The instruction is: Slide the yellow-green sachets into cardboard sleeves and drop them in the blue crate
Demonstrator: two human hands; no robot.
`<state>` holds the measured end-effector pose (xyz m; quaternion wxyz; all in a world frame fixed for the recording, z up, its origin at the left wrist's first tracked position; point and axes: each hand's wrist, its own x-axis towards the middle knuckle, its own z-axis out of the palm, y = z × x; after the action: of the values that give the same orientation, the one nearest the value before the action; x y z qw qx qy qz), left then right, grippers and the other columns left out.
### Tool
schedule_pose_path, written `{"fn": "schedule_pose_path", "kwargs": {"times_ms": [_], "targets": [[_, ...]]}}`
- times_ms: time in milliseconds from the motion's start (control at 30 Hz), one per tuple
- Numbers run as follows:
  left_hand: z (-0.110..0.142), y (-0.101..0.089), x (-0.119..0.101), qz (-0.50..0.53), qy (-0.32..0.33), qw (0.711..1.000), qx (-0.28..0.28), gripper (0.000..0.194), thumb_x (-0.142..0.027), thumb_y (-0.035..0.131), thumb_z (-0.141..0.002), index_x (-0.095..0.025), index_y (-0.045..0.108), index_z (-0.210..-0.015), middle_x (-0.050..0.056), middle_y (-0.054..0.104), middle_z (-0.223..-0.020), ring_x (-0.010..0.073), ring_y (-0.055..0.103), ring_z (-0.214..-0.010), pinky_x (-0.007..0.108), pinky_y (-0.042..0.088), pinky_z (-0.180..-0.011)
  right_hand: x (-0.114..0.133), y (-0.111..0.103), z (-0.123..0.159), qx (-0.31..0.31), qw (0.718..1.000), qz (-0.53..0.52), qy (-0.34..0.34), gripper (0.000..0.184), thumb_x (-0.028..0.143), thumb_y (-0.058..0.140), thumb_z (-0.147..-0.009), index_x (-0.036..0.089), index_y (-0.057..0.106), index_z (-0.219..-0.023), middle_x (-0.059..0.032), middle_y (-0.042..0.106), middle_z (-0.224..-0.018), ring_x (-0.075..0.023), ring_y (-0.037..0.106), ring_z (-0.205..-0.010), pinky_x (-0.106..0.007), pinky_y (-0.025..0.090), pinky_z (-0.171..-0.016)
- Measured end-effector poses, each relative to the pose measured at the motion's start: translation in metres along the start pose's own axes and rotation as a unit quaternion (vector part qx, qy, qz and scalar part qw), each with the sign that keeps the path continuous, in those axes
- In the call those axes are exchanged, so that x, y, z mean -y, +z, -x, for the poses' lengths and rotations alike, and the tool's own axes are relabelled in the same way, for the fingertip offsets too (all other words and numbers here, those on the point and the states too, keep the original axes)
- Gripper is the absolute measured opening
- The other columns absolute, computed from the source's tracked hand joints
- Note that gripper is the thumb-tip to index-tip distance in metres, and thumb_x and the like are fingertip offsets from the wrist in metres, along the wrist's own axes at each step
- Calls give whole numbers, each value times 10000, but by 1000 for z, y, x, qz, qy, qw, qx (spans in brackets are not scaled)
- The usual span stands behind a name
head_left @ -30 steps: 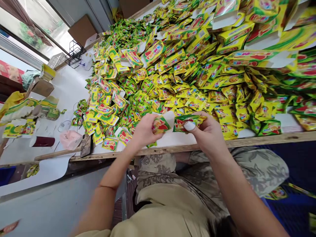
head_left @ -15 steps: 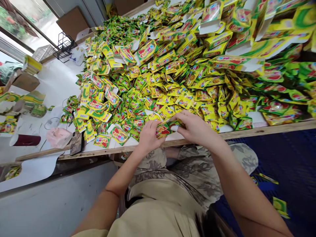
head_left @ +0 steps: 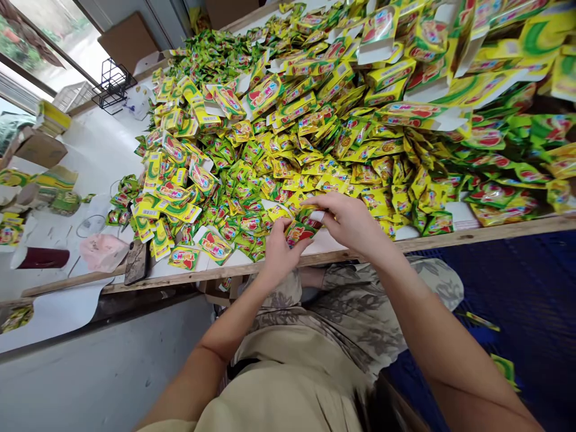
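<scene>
A small green and red candy box (head_left: pixel 300 233) with a watermelon print is held just above the table's front edge, tilted up to the right. My left hand (head_left: pixel 279 251) grips its left end between thumb and fingers. At the other end, my right hand (head_left: pixel 353 223) pinches the box with thumb and fingertips. Something white shows by the right thumb; I cannot make out whether it is a flap or a finger cover. Small yellow and green candy sachets (head_left: pixel 333 180) lie heaped just beyond my hands. To the left are a flat watermelon-print candy pack (head_left: pixel 214 245) and another pack (head_left: pixel 183 257).
Filled yellow boxes (head_left: pixel 166 192) are piled left of the sachets, with larger opened boxes (head_left: pixel 378 33) at the back right. A phone (head_left: pixel 137 263), a pink plastic bag (head_left: pixel 103 252) and a dark red cup (head_left: pixel 45 257) lie at the left. A wooden edge (head_left: pixel 432 243) borders the table.
Both hands still hold the candy box, which has tilted more, its right end higher. My left hand's fingers have shifted round its left end. The whole view has drifted slightly.
</scene>
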<state>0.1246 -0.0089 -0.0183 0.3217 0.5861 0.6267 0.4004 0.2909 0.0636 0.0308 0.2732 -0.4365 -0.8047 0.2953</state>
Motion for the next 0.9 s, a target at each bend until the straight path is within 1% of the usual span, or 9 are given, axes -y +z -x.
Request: {"fn": "schedule_pose_path", "kwargs": {"times_ms": [167,233,333,400,500,633,767,833,900], "targets": [[-6,-3,4,134,-57,986,77,389,-326,738,-759,-211,486,-1031,18,601,-961,177,596,-875,306,471,-822,-1,-6,-15,81,996,27,-3,262,81,484,-775,215,650,-928,-27,708,-863,-183,625,-758,-261,406,-658],[-8,-6,5,166,-74,979,92,363,-306,726,-762,-205,489,-1018,14,595,-939,168,592,-855,292,470,-799,1,-2,-19,85,995,43,-11,284,61,470,-760,213,642,-927,-34,703,-868,-188,623,-776,-261,403,-659],[-11,-10,5,199,-101,971,84,348,-299,715,-757,-203,480,-993,11,589,-911,164,584,-842,289,473,-783,3,9,-22,52,997,47,-15,281,63,466,-772,186,639,-956,-84,691,-965,-220,628,-881,-288,437,-721],[-12,-11,5,214,-105,968,83,343,-300,714,-749,-203,479,-978,14,594,-912,167,582,-849,294,474,-792,-1,14,-22,50,998,30,-29,306,46,469,-749,179,645,-960,-93,686,-999,-226,625,-931,-299,451,-768],[-14,-13,4,221,-103,964,103,328,-300,708,-750,-201,487,-971,17,609,-909,171,584,-854,301,470,-808,-10,14,-23,75,997,-6,-25,348,29,490,-700,197,668,-948,-48,706,-947,-204,634,-896,-283,454,-764],[-15,-14,5,212,-104,966,101,341,-324,730,-729,-202,498,-948,11,607,-897,177,582,-857,306,473,-810,-11,6,-25,103,992,-72,7,256,112,552,-744,213,693,-933,-5,729,-875,-168,646,-789,-259,458,-709],[-14,-15,9,227,-104,962,110,379,-351,754,-713,-202,519,-971,18,615,-922,183,589,-869,315,481,-819,-4,2,-26,163,981,-105,-17,283,123,522,-777,228,701,-969,-1,741,-951,-169,660,-876,-260,473,-762],[-13,-15,11,242,-109,958,107,398,-351,756,-715,-201,521,-999,21,622,-944,183,597,-878,319,484,-831,-1,6,-25,142,986,-84,-6,345,73,490,-752,226,689,-989,-9,736,-971,-175,656,-883,-263,468,-753],[-13,-14,13,254,-112,956,92,420,-338,761,-709,-200,520,-1024,23,626,-962,181,600,-890,318,482,-844,0,12,-23,86,995,-51,7,379,30,471,-714,209,676,-978,-28,725,-967,-183,648,-865,-264,457,-727]]}}
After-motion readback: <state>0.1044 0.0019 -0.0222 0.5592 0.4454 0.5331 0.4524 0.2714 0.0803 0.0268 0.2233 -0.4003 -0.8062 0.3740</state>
